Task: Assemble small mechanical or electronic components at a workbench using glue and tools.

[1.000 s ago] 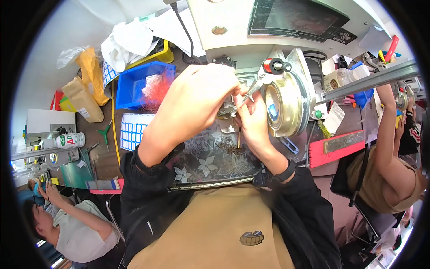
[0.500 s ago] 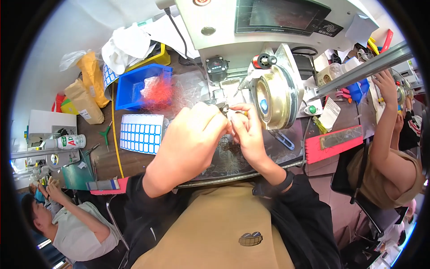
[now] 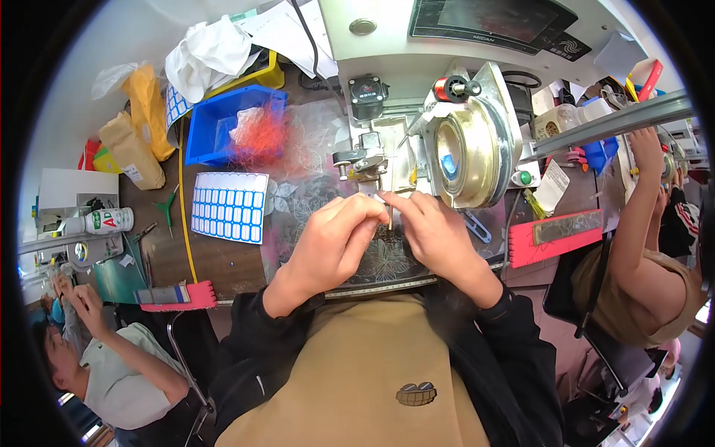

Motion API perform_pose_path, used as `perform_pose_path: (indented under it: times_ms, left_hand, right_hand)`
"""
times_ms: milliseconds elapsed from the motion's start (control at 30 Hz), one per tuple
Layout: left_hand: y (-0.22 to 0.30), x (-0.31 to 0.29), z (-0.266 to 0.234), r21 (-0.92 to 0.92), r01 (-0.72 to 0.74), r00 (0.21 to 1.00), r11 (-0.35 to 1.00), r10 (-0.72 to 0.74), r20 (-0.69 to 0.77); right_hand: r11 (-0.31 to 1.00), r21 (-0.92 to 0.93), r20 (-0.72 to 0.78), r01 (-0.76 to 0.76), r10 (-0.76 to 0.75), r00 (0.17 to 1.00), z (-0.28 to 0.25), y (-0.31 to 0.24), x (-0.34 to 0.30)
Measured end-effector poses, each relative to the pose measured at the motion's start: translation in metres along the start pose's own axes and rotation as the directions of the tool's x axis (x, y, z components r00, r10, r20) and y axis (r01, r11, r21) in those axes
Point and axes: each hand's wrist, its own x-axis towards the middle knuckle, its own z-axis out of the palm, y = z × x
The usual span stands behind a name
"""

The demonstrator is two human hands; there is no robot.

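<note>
My left hand (image 3: 335, 242) is closed in a pinch, fingertips on a thin brownish rod (image 3: 390, 217) that stands roughly upright between my hands. From the other side, my right hand (image 3: 441, 237) comes close, its index finger reaching to the rod's upper end. Its thumb and other fingers are curled and partly hidden, so what they hold is unclear. Just beyond my fingertips is a small metal clamp mechanism (image 3: 363, 159) of a bench machine. To its right stands a large metal wheel (image 3: 463, 160), with a red-and-black spool (image 3: 452, 89) above.
A blue bin (image 3: 212, 130) with a tangle of red wire (image 3: 262, 141) stands at the left, behind a blue-and-white label sheet (image 3: 229, 207). Green snips (image 3: 165, 208) lie further left. Pink rulers' boards (image 3: 555, 238) edge the bench. People work at both sides.
My left hand has turned and drawn back from the clamp mechanism, uncovering it. My right hand has flattened, knuckles up, and the thin rod now shows between them. The whole view has shifted slightly.
</note>
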Motion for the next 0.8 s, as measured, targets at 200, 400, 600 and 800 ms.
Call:
perform_pose_path:
  times_ms: [200,400,600,800]
  left_hand:
    - [-0.005,-0.001,0.000,0.066,-0.040,0.999,0.997,0.039,0.004]
    - [-0.015,-0.005,0.004,0.031,-0.038,0.999,0.999,0.039,-0.029]
    - [-0.016,-0.005,0.005,0.029,-0.071,0.995,0.997,0.072,-0.063]
    - [-0.018,-0.005,0.006,0.031,-0.079,0.994,0.996,0.081,-0.067]
  right_hand:
    - [0.968,-0.190,0.033,0.164,-0.161,0.986,0.020,-0.002,0.010]
    - [0.975,-0.166,-0.228,0.146,-0.182,0.956,0.019,-0.003,0.014]
    - [0.965,-0.254,-0.308,0.067,-0.146,0.940,0.017,-0.006,0.008]
    - [0.968,-0.243,-0.296,0.068,-0.140,0.945,-0.003,-0.032,-0.001]
